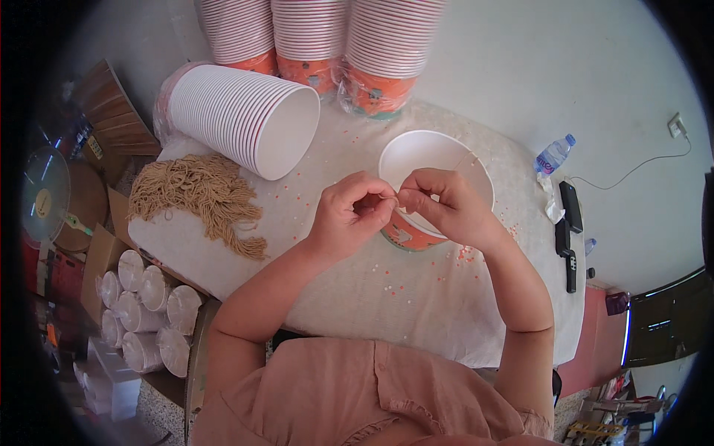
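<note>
My left hand [351, 213] and my right hand [448, 202] meet above the table, thumbs and forefingers pinched together. Between the fingertips runs a thin tan string [386, 197], its ends mostly hidden by the fingers. Just behind and beneath my right hand stands a large paper bucket [424, 146], white inside and orange with a green base outside. A piece of string crosses its rim at the right. To the left of my hands lies a loose bundle of tan strings [195, 192].
A stack of nested paper buckets [230, 111] lies on its side, with tall upright stacks [387, 44] behind. Orange and white bits [465, 255] are scattered over the cloth. A water bottle [555, 154] and black devices [570, 207] line the right edge. A carton of wrapped cups [141, 311] stands lower left.
</note>
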Tool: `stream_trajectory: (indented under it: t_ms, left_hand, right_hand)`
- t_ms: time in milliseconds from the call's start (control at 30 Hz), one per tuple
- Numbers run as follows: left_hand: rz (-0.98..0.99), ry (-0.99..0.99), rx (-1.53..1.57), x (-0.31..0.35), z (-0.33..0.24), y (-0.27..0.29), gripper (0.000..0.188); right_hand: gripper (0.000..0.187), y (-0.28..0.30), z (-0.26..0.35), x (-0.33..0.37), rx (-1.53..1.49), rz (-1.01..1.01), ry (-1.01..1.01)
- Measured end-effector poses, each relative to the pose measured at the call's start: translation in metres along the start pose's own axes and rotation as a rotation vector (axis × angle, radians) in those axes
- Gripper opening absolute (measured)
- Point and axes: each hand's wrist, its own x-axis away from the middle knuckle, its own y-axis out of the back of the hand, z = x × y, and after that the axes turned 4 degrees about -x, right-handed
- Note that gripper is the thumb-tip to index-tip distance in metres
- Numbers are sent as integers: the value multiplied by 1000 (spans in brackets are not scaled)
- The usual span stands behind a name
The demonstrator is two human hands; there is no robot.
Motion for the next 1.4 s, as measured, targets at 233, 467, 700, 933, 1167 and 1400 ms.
stream_trajectory:
  t_ms: [233,467,700,933,1167,1400]
  left_hand:
    - [4,102,197,3,8,0,8]
    - [15,398,449,0,9,2,6]
    - [97,545,711,-3,5,7,6]
    - [192,692,962,-3,13,15,7]
    - [185,673,898,-2,12,12,10]
    - [111,553,710,-3,8,11,11]
  right_hand:
    - [22,0,3,-2,-67,18,-67]
    - [11,-4,-1,1,-53,-83,-20]
    - [15,-18,3,1,198,-193,189]
    - [13,-17,10,4,190,-233,284]
    - [13,-17,5,1,336,-256,428]
    - [11,-10,8,7,327,-305,357]
